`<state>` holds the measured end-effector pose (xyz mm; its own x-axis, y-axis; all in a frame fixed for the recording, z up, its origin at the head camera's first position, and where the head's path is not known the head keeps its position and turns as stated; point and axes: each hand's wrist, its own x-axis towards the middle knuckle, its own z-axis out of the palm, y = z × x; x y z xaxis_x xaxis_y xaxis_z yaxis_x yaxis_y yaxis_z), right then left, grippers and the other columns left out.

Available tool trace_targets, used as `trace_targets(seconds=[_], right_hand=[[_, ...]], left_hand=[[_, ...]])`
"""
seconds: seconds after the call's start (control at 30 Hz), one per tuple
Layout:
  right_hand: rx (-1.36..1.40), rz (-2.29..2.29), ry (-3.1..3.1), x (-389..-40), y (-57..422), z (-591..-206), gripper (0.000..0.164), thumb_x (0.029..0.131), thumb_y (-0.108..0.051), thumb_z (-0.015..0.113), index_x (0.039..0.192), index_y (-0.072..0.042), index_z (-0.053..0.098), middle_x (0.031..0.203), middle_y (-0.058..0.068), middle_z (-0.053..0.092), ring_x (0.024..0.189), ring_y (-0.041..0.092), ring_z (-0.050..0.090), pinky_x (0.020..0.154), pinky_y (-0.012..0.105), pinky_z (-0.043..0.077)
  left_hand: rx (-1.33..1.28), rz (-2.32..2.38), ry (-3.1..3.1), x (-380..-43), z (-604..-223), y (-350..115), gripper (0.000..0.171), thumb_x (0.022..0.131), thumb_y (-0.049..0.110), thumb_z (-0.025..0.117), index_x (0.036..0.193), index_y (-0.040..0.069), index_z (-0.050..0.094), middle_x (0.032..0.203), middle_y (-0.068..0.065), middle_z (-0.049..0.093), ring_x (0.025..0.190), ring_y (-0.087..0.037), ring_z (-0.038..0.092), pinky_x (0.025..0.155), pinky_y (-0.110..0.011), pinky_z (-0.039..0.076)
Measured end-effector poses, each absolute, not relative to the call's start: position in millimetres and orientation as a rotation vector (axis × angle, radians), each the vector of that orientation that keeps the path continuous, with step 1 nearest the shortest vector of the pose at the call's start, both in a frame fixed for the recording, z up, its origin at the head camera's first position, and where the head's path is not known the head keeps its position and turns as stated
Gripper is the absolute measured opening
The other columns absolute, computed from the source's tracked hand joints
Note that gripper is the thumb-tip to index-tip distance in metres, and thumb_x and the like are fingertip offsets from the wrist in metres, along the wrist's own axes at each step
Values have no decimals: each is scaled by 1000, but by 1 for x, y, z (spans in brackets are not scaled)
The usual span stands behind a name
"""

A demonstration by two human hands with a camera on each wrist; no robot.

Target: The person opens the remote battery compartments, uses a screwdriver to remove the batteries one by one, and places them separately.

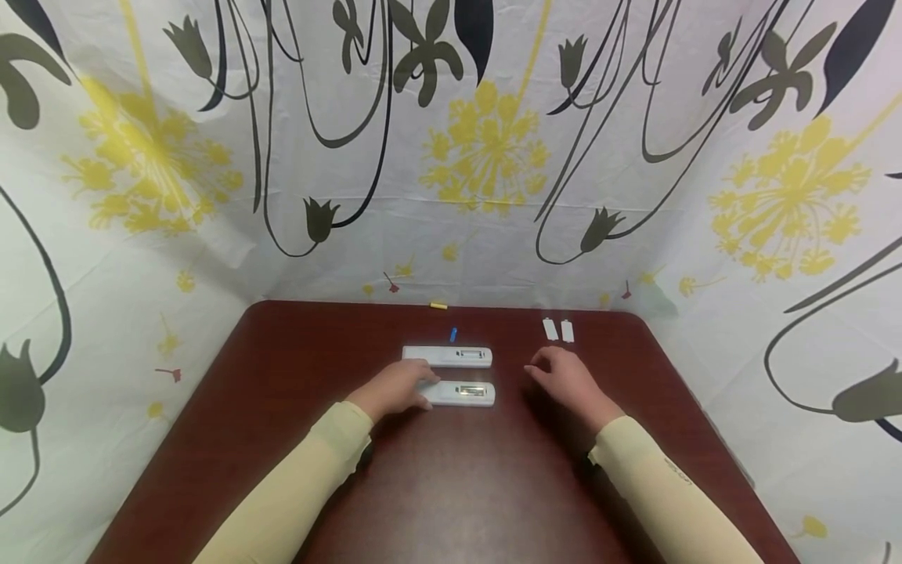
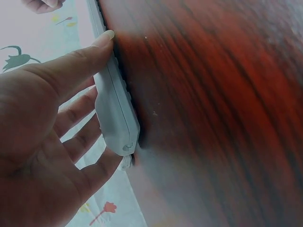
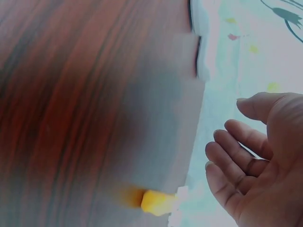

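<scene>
My left hand [image 1: 402,388] grips the left end of the nearer white remote control [image 1: 445,395], which lies back up on the table with a battery [image 1: 471,390] in its uncovered compartment. In the left wrist view, the thumb is on one long side of the remote [image 2: 113,106] and the fingers are on the other. A second white remote control [image 1: 431,356] lies just behind it, its compartment also uncovered. To the right of both, my right hand [image 1: 567,380] hovers with loosely curled fingers and holds nothing that shows.
Behind the remotes lie a small blue battery [image 1: 453,334] and, by the far edge, a yellow one [image 1: 438,305]. Two white battery covers [image 1: 567,331] lie at the back right. In the right wrist view a blurred yellow object [image 3: 156,202] is unclear. Patterned cloth [image 1: 395,258] surrounds the table.
</scene>
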<state>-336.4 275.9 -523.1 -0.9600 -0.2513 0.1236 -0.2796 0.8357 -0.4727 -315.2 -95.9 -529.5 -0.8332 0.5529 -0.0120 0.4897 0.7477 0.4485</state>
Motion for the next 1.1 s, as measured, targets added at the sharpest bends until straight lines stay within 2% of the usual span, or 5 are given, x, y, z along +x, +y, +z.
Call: trace_targets(seconds=[0.17, 0.3, 0.73, 0.93, 1.1], right_hand=[[368, 839, -2981, -335, 284, -517, 13, 106, -26, 78, 106, -14, 78, 97, 4, 73, 80, 23, 64, 71, 43, 58], [355, 867, -2984, -334, 290, -513, 14, 107, -28, 77, 106, -14, 78, 95, 4, 72, 78, 24, 63, 68, 41, 57], [223, 855, -3074, -334, 307, -506, 25, 108, -31, 73, 107, -6, 76, 86, 7, 68, 72, 24, 60, 67, 39, 53], [155, 874, -3091, -336, 315, -506, 31, 109, -32, 72, 108, -2, 77, 93, 11, 72, 77, 25, 61, 67, 38, 53], [103, 883, -3116, -337, 321, -506, 34, 110, -34, 70, 108, 0, 76, 90, 11, 71, 79, 27, 63, 70, 38, 55]], left_hand=[[819, 641, 2802, -315, -531, -95, 44, 94, 23, 92, 134, 11, 80, 130, -4, 73, 126, -24, 66, 113, -44, 52], [815, 634, 2807, -314, -532, -94, 44, 94, 23, 93, 134, 11, 80, 130, -4, 73, 126, -24, 66, 113, -44, 52], [819, 655, 2807, -312, -530, -95, 45, 95, 22, 92, 136, 10, 79, 135, -6, 72, 131, -26, 64, 116, -46, 50], [790, 645, 2810, -312, -529, -95, 45, 95, 23, 91, 137, 11, 79, 135, -5, 72, 131, -25, 64, 116, -45, 49], [807, 624, 2819, -313, -530, -95, 45, 95, 23, 92, 136, 11, 79, 133, -6, 72, 129, -25, 65, 115, -45, 50]])
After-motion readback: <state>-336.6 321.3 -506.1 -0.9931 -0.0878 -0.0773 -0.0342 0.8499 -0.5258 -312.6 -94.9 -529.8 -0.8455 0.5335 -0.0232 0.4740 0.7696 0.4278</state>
